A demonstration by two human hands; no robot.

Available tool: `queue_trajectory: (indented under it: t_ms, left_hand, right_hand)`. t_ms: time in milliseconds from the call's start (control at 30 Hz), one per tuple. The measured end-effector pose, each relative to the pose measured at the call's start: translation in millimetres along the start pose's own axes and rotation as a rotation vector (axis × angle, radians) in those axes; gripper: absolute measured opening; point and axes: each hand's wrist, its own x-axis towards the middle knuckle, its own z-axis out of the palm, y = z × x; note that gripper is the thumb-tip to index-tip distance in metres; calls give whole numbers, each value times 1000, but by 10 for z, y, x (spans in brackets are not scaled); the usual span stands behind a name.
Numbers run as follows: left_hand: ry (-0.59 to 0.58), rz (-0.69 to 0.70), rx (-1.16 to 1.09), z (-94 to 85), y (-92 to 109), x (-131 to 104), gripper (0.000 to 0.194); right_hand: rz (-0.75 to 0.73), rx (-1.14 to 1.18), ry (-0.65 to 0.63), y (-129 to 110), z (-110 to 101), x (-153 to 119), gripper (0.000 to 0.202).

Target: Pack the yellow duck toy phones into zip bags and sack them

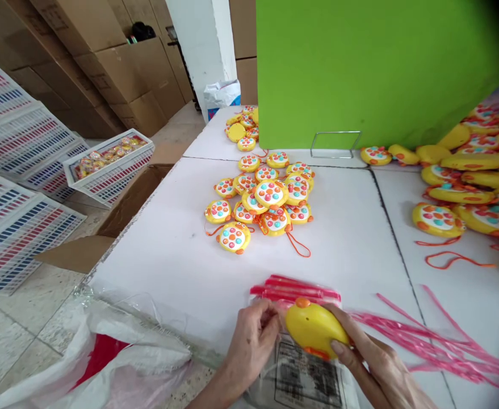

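My right hand (pixel 374 358) grips a yellow duck-shaped toy (pixel 315 328) between thumb and fingers, its plain yellow side up and its orange beak pointing away from me. Close to the toy's left side, my left hand (pixel 253 335) is closed in a pinch; what lies between its fingertips is hidden. Under both hands is a stack of clear plastic bags (pixel 306 372) with dark print and pink zip strips (pixel 296 291) along the far edge. Beyond them lies a pile of similar toys (pixel 270 196), bubble-dotted sides up, some with orange cord loops.
Pink plastic strips (pixel 445 346) lie to the right. More yellow toys (pixel 466 182) are heaped at the right edge. A green board (pixel 377 68) stands at the back. At left are an open carton (pixel 125 199), a basket of wrapped toys (pixel 108 159) and a white sack (pixel 91 352).
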Motion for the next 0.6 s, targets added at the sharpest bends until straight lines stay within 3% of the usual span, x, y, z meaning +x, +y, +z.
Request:
queue_trajectory:
  t_ms: [100, 233, 300, 467, 600]
  left_hand:
    - [16, -15, -100, 40, 3, 15, 14]
    - [-1, -47, -176, 68, -19, -36, 18]
    - [-2, -72, -235, 81, -50, -53, 17]
    - [1, -121, -387, 88, -75, -16, 19]
    - [-68, -133, -349, 52, 35, 33, 20]
  right_hand:
    - [21, -18, -77, -84, -60, 101, 43]
    - [-41, 53, -350, -234, -106, 263, 33]
    - [-73, 0, -410, -235, -65, 302, 36]
    - [1, -117, -139, -161, 90, 297, 27]
    - [-49, -97, -25, -253, 161, 336, 22]
